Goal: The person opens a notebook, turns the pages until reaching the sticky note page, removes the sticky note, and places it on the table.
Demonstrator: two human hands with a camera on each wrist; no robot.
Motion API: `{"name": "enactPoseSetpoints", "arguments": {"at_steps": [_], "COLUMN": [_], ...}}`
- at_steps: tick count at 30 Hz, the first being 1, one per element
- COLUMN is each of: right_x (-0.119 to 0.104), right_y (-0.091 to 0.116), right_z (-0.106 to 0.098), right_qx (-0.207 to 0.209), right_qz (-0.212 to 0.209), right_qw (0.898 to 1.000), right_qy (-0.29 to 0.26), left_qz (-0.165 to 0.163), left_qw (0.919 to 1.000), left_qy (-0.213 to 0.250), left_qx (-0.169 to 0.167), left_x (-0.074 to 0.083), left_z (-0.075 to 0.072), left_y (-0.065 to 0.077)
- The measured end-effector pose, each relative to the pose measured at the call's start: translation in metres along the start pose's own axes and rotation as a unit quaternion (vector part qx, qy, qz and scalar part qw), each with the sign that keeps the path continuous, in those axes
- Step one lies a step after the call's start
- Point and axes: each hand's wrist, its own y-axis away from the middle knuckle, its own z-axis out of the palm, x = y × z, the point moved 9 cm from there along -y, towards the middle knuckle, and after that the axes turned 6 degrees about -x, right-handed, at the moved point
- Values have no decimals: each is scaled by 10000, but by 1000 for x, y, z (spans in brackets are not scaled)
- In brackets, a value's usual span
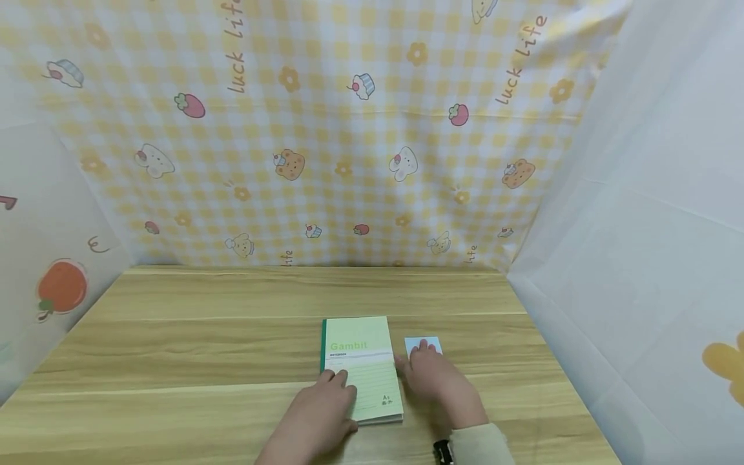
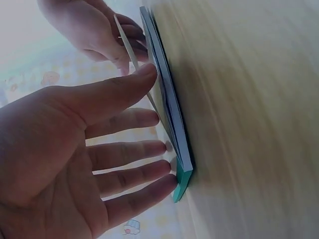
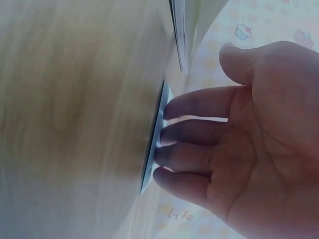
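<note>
A pale green notebook [image 1: 366,387] with a darker green spine and the word Gambit lies on the wooden table. My left hand [image 1: 323,410] rests on its lower left part, fingers fairly straight on the cover and thumb by the near edge. In the left wrist view, the cover [image 2: 130,50] stands a little raised from the pages [image 2: 172,107] away from the spine. Right of the notebook lies a small, thin light-blue rectangular item [image 1: 414,342], its kind unclear. My right hand [image 1: 433,374] covers most of it, with extended fingertips touching its top.
The wooden table [image 1: 203,349] extends around both items. A yellow checked cloth [image 1: 325,129] with cartoon prints hangs behind it. White sheets stand at the left [image 1: 35,194] and right [image 1: 639,258]. A dark band [image 1: 443,451] shows by the right sleeve.
</note>
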Motion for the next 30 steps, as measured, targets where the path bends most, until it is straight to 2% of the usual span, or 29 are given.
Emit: {"name": "enactPoseSetpoints", "arguments": {"at_steps": [10,15,18,20,22,25,30], "right_x": [3,5,6,7,6,3,2], "right_y": [2,2,3,3,2,2,1], "right_z": [-5,-5,-4,-2,0,2,2], "right_qx": [-88,-67,-88,-110,-109,-65,-16], "right_qz": [-298,-341,-313,-258,-215,-223,-209], "right_qw": [9992,9992,9992,9993,9995,9997,9998], "right_qy": [-244,-221,-214,-235,-215,-76,20], "left_qz": [320,489,394,347,335,374,236], "left_qw": [9974,9981,9991,9993,9988,9962,9862], "left_qy": [-430,-261,-56,82,226,262,-29], "left_qx": [483,281,113,132,291,745,1637], "left_x": [11,12,10,9,9,11,7], "left_z": [-7,-6,-5,-5,-8,-16,-34], "left_y": [4,3,4,7,10,16,23]}}
